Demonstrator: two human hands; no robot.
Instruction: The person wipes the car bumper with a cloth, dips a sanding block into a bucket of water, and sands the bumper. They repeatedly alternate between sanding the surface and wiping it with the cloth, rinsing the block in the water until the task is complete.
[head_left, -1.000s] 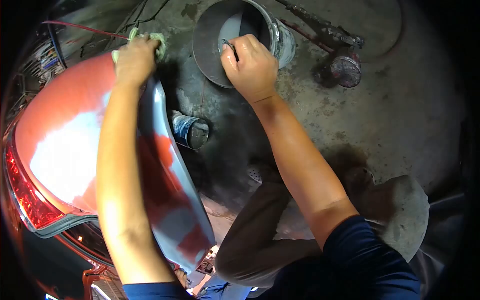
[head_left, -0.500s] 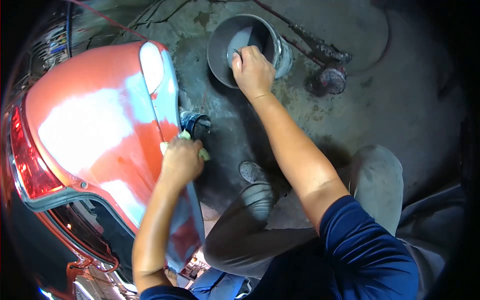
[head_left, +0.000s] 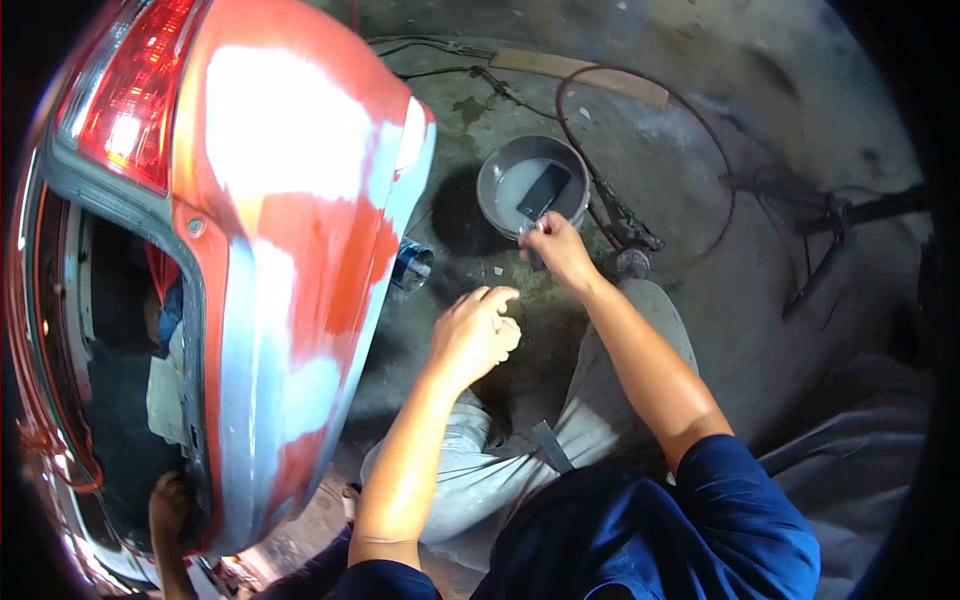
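My right hand (head_left: pixel 558 250) is closed in a pinch on a small dark flat piece (head_left: pixel 536 259), just over the near rim of a grey bucket (head_left: pixel 487 187). Pale, cloudy liquid fills part of the bucket, and a dark rectangular shape shows in it. My left hand (head_left: pixel 470 338) is in the air between my knees and the car, fingers curled round a pale crumpled wad (head_left: pixel 510 334) that is mostly hidden. To its left stands the red car body (head_left: pixel 345 240), its rear corner patched with white and grey-blue areas.
A dark blue can (head_left: pixel 411 265) lies by the car's lower edge. Beyond the bucket are a hose (head_left: pixel 722 150), cables and a flat board (head_left: pixel 580 77). A metal stand (head_left: pixel 835 225) is at the right. Another person's hand (head_left: pixel 170 505) rests at the car opening, lower left.
My left hand has come off the car panel and moved right. The right hand has drawn back from inside the bucket to its near rim. My view has shifted.
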